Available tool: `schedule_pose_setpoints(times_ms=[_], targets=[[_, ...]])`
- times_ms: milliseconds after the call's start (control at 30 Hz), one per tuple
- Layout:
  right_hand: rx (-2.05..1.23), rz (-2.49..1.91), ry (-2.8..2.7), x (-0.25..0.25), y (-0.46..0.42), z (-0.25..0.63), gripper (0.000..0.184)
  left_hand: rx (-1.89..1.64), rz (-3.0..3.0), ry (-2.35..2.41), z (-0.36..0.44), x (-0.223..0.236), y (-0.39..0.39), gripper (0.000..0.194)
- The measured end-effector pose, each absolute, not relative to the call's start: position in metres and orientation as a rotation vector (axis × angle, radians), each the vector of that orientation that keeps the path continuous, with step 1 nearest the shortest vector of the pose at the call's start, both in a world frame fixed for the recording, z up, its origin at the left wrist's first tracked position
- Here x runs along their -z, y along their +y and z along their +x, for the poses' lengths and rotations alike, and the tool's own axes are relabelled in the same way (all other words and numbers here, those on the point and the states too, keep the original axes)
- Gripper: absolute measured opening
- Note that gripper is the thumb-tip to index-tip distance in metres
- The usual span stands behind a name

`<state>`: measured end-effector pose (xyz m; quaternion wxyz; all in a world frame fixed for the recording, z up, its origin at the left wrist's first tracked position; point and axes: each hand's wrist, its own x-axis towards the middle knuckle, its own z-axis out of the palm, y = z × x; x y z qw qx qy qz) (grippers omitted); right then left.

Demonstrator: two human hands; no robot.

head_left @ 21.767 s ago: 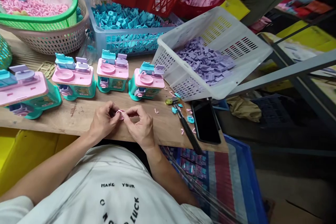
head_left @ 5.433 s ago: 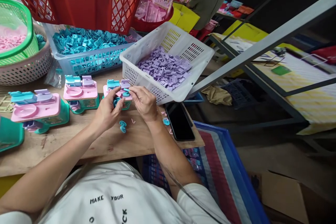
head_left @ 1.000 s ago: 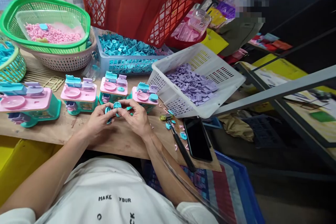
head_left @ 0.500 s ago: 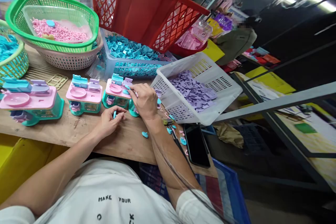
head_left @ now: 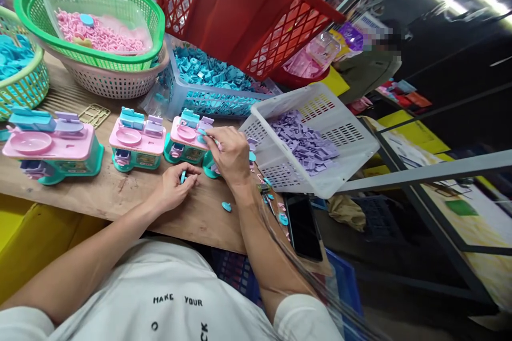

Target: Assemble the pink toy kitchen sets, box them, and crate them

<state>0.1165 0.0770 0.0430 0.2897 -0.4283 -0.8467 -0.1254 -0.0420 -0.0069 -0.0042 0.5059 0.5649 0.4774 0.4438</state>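
My right hand pinches a small blue plastic piece at the pink top of a toy kitchen; whether the piece is seated there I cannot tell. Closed loosely near the bench edge, my left hand has another small blue piece between its fingers. To the left stand two more toy kitchens, a nearer one and a farther one, each with a pink basin and teal base. Another toy is partly hidden behind my right hand. A loose blue piece lies on the wooden bench.
A white crate of lilac parts leans at the right, beside a black phone and scattered small pieces. Behind the toys stand a clear bin of blue parts, a green basket and a tilted red crate.
The whole view has shifted slightly, so the bench and toys sit further right in the picture. Both hands keep nearly the same places and still hold their blue pieces.
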Motion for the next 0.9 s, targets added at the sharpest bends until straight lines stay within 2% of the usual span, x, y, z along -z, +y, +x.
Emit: schedule_pose_setpoints(times_ms=[700,900], targets=[[0.475,-1.157,-2.281,-0.041,0.073,0.121,0.024,-1.054,1.421,1.202,-0.040,0.004,-0.009,0.022],[0.447,-1.241,-2.429,-0.052,0.059,0.111,0.017,-1.070,1.538,1.534,-0.045,0.011,-0.006,0.023]])
